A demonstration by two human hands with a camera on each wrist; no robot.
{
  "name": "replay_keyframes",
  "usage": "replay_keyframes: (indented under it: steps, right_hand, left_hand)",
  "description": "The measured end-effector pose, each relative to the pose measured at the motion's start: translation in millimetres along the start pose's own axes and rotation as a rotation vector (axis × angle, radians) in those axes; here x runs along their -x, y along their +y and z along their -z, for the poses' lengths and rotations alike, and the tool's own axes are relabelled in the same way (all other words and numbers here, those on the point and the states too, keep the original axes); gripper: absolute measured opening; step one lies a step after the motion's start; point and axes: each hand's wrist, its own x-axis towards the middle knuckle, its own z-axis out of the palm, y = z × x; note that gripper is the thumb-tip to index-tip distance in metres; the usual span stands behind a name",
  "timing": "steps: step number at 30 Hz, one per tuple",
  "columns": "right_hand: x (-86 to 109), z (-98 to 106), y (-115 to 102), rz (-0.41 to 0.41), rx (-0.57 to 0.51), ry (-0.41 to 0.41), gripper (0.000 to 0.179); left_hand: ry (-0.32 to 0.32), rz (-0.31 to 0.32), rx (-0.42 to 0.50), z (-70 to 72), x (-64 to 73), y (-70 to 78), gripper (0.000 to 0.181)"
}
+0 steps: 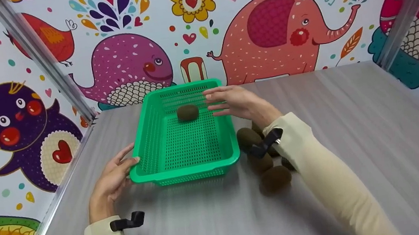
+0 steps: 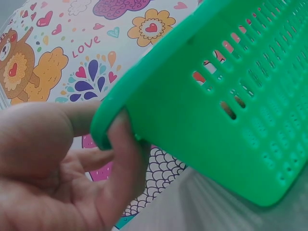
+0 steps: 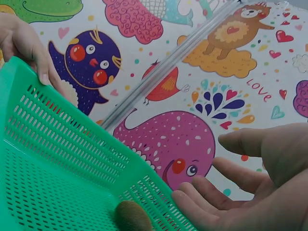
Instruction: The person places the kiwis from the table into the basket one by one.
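A green plastic basket [image 1: 190, 173] with slotted walls stands on the table. One brown kiwi [image 1: 187, 113] lies inside, toward its far end. My left hand [image 1: 112, 181] grips the basket's left rim near the front corner; in the left wrist view the thumb and fingers [image 2: 126, 159] pinch the rim [image 2: 108, 113]. Over the basket's right rim hovers my right hand [image 1: 237, 102], its fingers spread and nothing in them. Several more kiwis [image 1: 276, 180] lie in a group on the table right of the basket, partly hidden under the right forearm.
The grey table [image 1: 351, 117] extends to the right of the kiwis and in front of the basket. Printed wall panels [image 1: 192, 36] stand behind and at the sides, with metal posts [image 1: 45, 57] at the corners. Both wrists carry black camera mounts [image 1: 128, 221].
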Motion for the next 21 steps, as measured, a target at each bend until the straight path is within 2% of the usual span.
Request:
replay_keyframes:
  steps: [9,15,18,21]
  right_hand:
    - [32.7,15,13,0.085,0.273,0.012,0.045]
    - [48.2,23,23,0.125,0.392,0.090,0.047]
    - [54.2,29,28,0.156,0.403,0.133,0.045]
    - [59.4,38,34,0.178,0.353,0.141,0.043]
  left_hand:
    - [0.005,0.014,0.002,2.1,0.1,2.4,0.068]
    - [0.008,0.016,0.013,1.9,0.0,1.3,0.068]
    - [0.006,0.010,0.030,0.8,-0.6,0.2,0.068]
    - [-0.003,0.002,0.044,-0.3,-0.7,-0.4,0.068]
